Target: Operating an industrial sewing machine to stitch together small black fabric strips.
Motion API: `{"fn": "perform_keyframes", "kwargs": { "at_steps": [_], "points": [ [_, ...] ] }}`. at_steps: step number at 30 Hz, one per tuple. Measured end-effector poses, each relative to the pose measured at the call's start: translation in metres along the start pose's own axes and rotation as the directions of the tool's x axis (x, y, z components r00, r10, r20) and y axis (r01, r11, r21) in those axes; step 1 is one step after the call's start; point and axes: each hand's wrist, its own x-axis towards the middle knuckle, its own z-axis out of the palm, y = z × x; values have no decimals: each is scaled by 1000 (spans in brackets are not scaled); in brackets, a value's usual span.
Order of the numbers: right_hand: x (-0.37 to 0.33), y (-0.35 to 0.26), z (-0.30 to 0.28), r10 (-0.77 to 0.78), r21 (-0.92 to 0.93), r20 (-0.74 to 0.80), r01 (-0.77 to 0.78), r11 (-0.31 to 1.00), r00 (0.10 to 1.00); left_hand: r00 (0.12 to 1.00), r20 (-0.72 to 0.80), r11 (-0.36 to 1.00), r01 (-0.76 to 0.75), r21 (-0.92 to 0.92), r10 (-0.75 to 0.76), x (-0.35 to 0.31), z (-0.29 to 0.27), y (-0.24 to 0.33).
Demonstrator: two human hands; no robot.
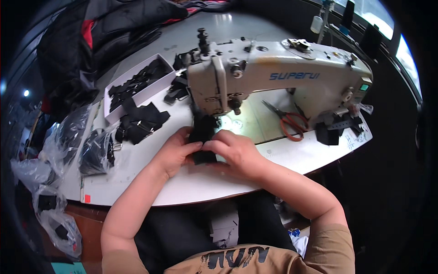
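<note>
Left hand (178, 148) and right hand (233, 153) grip black fabric strip (203, 133) at sewing machine's (283, 64) needle end | apparently mid-job, finished stitching not visible | black straps (140, 82) remain in white box (159, 85)

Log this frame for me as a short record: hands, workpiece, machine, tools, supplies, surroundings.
Left hand: fingers grip the near part of the black fabric; hand
Right hand: fingers on the same piece's right edge; hand
Workpiece: dark piece, its far end at the machine's needle area
Machine: pale sewing machine, needle area lit
Tools: orange-handled scissors under the machine's arm
Supplies: white box of black straps; loose black straps beside it
Surroundings: white tabletop; clear plastic bags at left; dark garment behind
</note>
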Motion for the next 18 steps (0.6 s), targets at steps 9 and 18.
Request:
{"fn": "perform_keyframes", "kwargs": {
  "at_steps": [9,18],
  "points": [
    [-11,12,9,-14,147,23,11,989,1000,960,18,865,-259,430,278,10,5,-20],
    [-4,19,10,218,171,-259,-178,969,941,959,279,982,-92,163,44,6,-1,-20]
  ]
}}
